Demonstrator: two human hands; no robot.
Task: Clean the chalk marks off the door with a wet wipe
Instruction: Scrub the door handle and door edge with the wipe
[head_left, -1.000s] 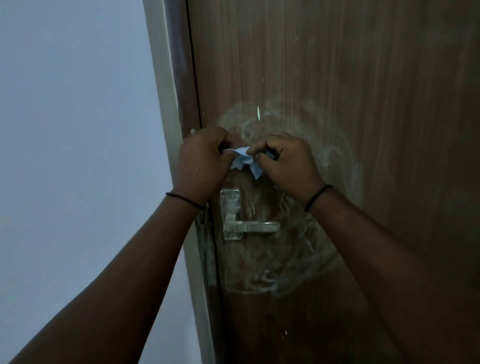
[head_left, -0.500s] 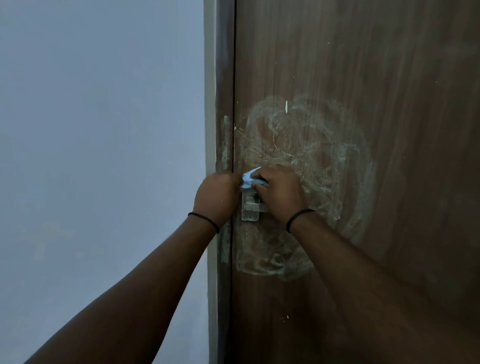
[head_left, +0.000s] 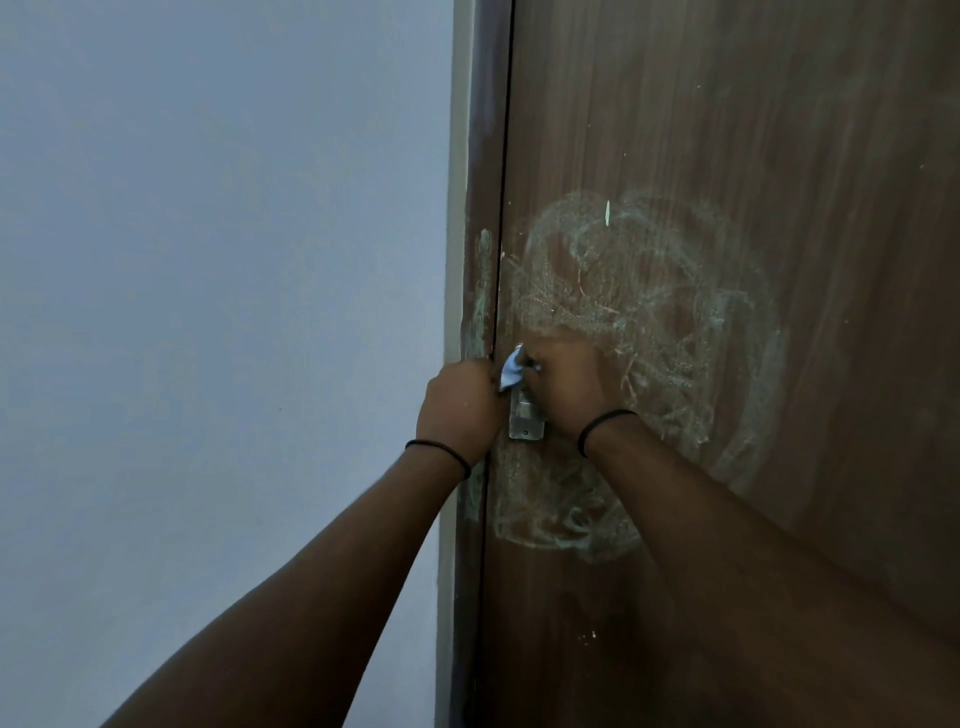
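A brown wooden door (head_left: 753, 130) fills the right half of the head view. A wide ring of smeared whitish chalk marks (head_left: 670, 322) covers its middle, around the handle. A small crumpled pale blue wet wipe (head_left: 511, 370) is pinched between my left hand (head_left: 460, 402) and my right hand (head_left: 563, 379), both with fingers closed on it. The hands are close together in front of the metal handle plate (head_left: 525, 422), whose lever is hidden behind my right hand. Each wrist wears a thin black band.
A dark door frame (head_left: 480, 156) with chalk smears runs down the door's left edge. A plain pale grey-blue wall (head_left: 208, 312) takes up the left half. A small white fleck (head_left: 607, 213) sits at the top of the chalk ring.
The view has shifted so the door sits further right and the whole chalk ring shows. My hands, holding the wipe, have dropped from above the handle to right in front of it.
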